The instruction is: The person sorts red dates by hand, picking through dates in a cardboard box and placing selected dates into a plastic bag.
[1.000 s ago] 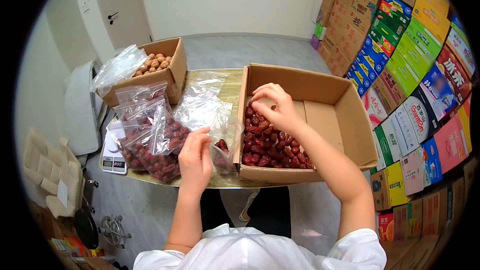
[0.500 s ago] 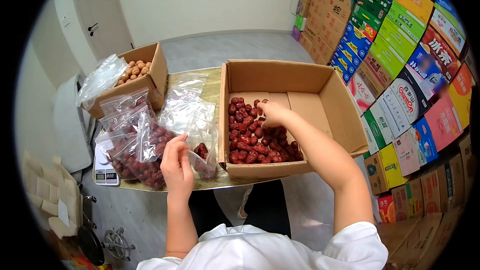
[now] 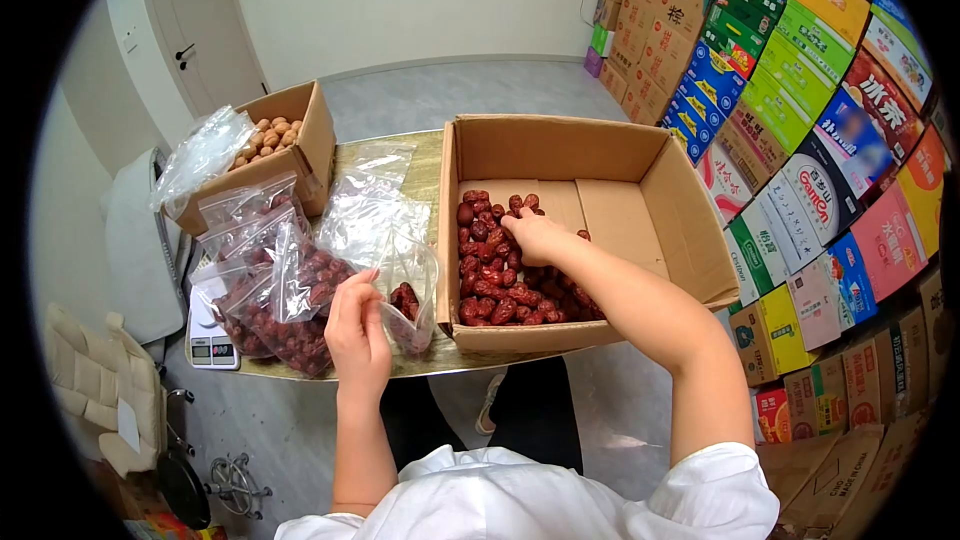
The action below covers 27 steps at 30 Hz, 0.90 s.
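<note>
My left hand [image 3: 358, 332] is closed on the edge of a clear plastic bag [image 3: 418, 332], which holds a few red dates near its bottom. My right hand [image 3: 532, 238] reaches into the large cardboard box [image 3: 580, 338], its fingers down among the dates [image 3: 500, 285]; its fingertips are hidden, so its grip cannot be made out. The dates lie at the box's left side. Filled bags of dates [image 3: 290, 285] are piled left of my left hand. Flat clear bags [image 3: 370, 210] lie on the table between the two boxes.
A smaller box [image 3: 318, 145] of walnuts [image 3: 268, 140], with plastic bags over its side, stands at the back left. A white scale [image 3: 212, 340] is at the table's left edge. Stacked cartons [image 3: 790, 190] line the right; a beige chair [image 3: 100, 380] is at the left.
The view has turned, shifting the table left in the picture. My right hand has moved from the back left of the dates lower into them. My left hand stays at the bag.
</note>
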{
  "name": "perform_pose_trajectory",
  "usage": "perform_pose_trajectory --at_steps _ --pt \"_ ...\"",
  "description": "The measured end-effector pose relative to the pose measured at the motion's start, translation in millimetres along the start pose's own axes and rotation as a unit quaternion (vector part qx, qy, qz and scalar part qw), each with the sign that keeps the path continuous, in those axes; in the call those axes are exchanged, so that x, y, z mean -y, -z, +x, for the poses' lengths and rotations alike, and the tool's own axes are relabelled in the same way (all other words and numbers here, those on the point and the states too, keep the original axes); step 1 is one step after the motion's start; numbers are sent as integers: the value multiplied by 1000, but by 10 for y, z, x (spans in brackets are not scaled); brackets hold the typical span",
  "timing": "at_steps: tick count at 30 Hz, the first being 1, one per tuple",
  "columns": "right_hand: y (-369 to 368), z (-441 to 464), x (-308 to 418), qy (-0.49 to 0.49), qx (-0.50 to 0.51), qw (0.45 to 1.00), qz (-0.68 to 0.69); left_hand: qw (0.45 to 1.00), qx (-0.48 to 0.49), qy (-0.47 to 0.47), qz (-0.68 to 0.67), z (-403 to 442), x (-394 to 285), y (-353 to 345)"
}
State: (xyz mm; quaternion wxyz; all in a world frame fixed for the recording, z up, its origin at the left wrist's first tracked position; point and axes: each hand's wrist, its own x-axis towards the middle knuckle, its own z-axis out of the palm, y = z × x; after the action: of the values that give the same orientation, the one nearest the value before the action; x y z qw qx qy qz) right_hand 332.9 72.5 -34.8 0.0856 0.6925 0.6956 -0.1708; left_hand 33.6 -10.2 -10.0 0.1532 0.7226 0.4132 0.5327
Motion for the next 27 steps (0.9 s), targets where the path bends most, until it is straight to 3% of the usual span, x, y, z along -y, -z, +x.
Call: perform_pose_trajectory --at_steps 12,16,18,20,22,24,26,27 --pt "-51 241 -223 85 -74 994 -11 1000 3 -4 4 -32 59 -15" --pt "210 128 -205 41 -87 992 85 999 -3 -30 18 -30 72 -33" --pt "334 75 -224 55 -95 969 221 1000 -1 -20 14 -32 72 -36" --pt "481 -49 -144 96 -118 960 233 1000 -2 -9 11 -30 74 -36" --pt "688 -246 37 87 -77 921 373 1000 9 -5 12 -20 64 -40" --pt "815 -408 238 142 -64 915 373 1000 8 3 1 5 -12 -43" --pt "801 -424 378 265 -47 856 441 1000 11 13 -6 0 -11 -49" --pt "814 -436 467 326 -60 851 408 1000 11 10 -8 2 -16 -46"
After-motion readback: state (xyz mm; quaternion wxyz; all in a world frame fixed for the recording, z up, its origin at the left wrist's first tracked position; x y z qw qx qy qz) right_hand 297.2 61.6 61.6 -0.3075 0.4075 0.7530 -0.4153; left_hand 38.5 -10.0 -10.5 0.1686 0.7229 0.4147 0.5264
